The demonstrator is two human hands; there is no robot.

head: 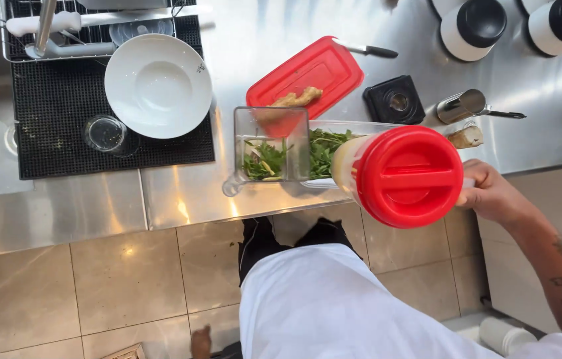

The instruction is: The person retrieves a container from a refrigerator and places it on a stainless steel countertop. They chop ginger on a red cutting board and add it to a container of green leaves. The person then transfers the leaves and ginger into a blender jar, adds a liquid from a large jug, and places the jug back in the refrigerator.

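On the steel desk (241, 40), near its front edge, a clear blender jar (269, 149) of green leaves stands just beside a clear tub of greens (324, 149). The right hand (490, 193) holds a red-lidded bottle (404, 174) tilted over them, its grip closed on the base. The tilt may overpour and flood the leaves. The left hand (200, 342) shows only partly at the bottom; its grip cannot be told.

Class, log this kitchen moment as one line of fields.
right hand: holds red-lidded jug | left hand: out of view | counter: blender jar with greens, red lid, white bowl
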